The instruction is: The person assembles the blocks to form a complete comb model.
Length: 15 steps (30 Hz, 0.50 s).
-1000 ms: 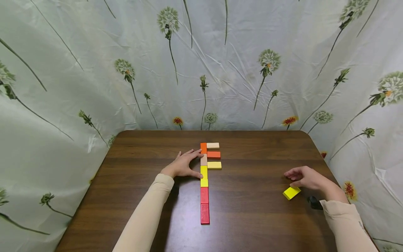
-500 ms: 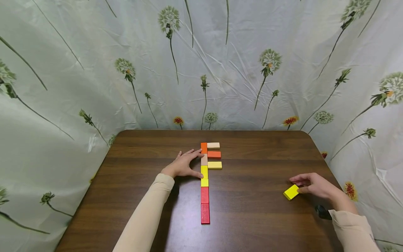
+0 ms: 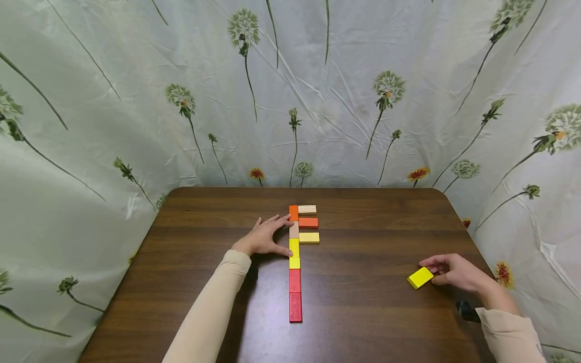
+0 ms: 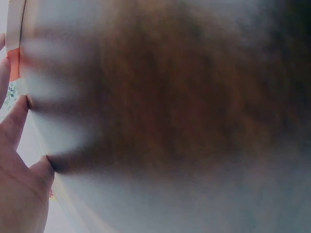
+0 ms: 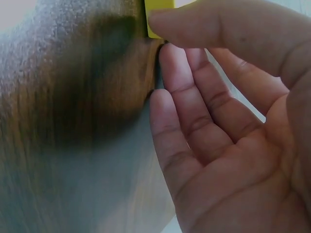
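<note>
My left hand [image 3: 265, 239] rests beside a straight column of flat wooden blocks, its fingers spread. Its fingertips touch the orange block [image 3: 293, 212] and beige block [image 3: 294, 230]; the thumb tip touches the upper yellow block [image 3: 294, 245]. In the left wrist view the left thumb [image 4: 43, 170] and fingers are extended. At the table's right, my right hand [image 3: 456, 275] pinches the right end of a loose yellow block [image 3: 419, 278] between thumb and index finger. In the right wrist view the thumb covers part of that block, and the other fingers curve loosely below.
Red blocks [image 3: 295, 307] form the column's near end. On its right side, a natural wood block [image 3: 307, 208], an orange-red block [image 3: 308, 223] and a pale yellow block [image 3: 309, 238] stick out sideways. The brown table [image 3: 190, 302] meets a flowered curtain [image 3: 336, 126] behind.
My right hand has moved right and nearer from above the loose yellow block to its right end and taken hold of it. My left hand and the column have stayed in place.
</note>
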Each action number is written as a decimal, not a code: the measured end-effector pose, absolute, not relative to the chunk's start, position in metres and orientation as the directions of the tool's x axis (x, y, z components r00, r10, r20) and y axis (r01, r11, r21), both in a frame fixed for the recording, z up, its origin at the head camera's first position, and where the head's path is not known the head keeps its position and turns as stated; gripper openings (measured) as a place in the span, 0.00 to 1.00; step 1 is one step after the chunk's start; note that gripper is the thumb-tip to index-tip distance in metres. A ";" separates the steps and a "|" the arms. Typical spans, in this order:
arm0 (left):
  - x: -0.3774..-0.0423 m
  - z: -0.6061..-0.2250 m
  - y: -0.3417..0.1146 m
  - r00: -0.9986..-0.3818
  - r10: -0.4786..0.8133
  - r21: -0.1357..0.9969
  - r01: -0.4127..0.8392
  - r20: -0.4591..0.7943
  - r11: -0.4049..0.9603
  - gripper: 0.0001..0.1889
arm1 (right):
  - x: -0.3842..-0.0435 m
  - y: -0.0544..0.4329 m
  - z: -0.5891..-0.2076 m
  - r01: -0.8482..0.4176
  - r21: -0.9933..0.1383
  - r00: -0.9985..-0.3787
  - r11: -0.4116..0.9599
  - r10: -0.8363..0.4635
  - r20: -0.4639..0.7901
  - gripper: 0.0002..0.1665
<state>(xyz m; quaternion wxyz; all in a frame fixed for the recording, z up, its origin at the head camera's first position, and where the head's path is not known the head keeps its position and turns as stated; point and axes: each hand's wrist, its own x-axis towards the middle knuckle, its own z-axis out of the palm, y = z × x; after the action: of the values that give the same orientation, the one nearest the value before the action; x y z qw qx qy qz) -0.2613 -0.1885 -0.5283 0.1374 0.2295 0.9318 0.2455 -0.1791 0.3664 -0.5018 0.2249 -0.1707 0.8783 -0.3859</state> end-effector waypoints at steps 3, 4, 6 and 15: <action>-0.261 -0.529 -0.189 -0.857 0.496 0.524 0.360 -0.142 0.772 0.51 | -0.179 0.363 -0.503 -0.129 -0.741 -0.849 0.659 -0.459 -0.261 0.24; -0.261 -0.529 -0.189 -0.857 0.496 0.525 0.360 -0.142 0.771 0.51 | -0.179 0.362 -0.503 -0.131 -0.735 -0.851 0.665 -0.455 -0.260 0.24; -0.261 -0.529 -0.190 -0.857 0.495 0.528 0.358 -0.141 0.770 0.51 | -0.178 0.359 -0.504 -0.131 -0.721 -0.858 0.680 -0.442 -0.261 0.24; -0.262 -0.529 -0.190 -0.858 0.491 0.526 0.353 -0.147 0.774 0.51 | -0.175 0.345 -0.507 -0.135 -0.666 -0.911 0.734 -0.356 -0.208 0.22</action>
<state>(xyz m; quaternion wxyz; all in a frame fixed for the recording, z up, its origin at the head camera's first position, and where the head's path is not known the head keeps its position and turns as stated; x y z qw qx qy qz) -0.2615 -0.1895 -0.5286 0.1394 0.2266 0.9314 0.2484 -0.1752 0.3447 -0.5072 0.1631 -0.1338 0.9166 -0.3395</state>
